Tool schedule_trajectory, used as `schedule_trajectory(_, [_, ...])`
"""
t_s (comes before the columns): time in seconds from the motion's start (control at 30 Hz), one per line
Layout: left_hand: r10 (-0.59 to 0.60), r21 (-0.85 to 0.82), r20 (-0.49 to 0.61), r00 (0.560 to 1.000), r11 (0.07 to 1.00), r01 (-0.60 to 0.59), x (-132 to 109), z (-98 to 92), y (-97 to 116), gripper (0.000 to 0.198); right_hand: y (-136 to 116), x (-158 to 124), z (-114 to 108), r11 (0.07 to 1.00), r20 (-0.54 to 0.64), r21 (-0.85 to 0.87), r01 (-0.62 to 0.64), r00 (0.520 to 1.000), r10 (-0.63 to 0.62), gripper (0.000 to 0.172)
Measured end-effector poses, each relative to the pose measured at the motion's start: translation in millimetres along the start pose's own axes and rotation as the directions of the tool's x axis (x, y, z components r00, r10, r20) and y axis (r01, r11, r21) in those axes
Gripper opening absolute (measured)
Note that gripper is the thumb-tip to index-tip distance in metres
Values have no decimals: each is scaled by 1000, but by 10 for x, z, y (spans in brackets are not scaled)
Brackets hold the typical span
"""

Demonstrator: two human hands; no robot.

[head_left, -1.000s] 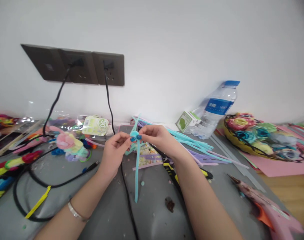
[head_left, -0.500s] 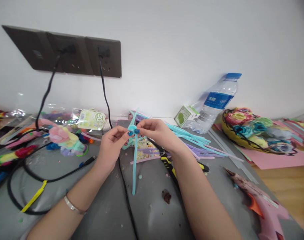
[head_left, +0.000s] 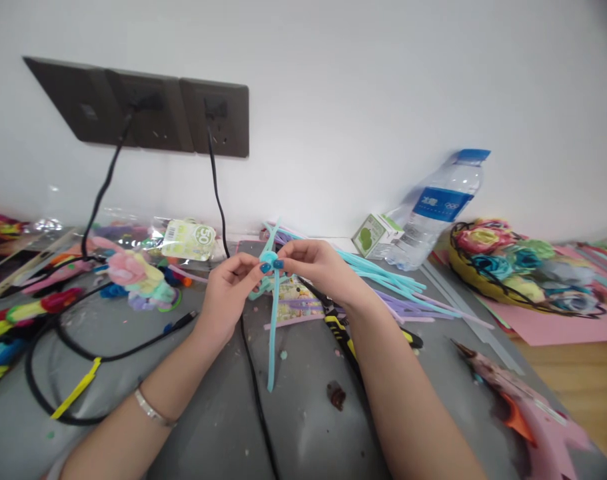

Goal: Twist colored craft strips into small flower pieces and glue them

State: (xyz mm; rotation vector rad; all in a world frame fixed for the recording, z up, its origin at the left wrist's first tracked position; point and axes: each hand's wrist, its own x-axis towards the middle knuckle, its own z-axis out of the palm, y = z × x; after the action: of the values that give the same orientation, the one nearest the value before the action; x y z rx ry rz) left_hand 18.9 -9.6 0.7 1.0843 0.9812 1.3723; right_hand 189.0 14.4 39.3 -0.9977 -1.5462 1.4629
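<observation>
Turquoise fuzzy-stem piece is centre scene, above the counter. Left hand and right hand meet there, thumbs and fingers clamped on it by its round coil. Looks part-done: coil formed, long near end straight and loose. Count: one held piece, one bottle far right, one glue gun near right, one pliers; loose stems overlap, can't count.

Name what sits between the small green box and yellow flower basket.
In the head view, a tilted clear bottle is between the small box and the yellow basket, with the far ends of flat grey strips near its base.
</observation>
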Motion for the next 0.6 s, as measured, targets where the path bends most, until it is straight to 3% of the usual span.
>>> schedule_trajectory(0.6, [10, 28, -5, 1000, 1000, -10, -8, 8, 12, 29, 20, 9, 5, 1000, 6, 15, -8, 1000, 8, 22])
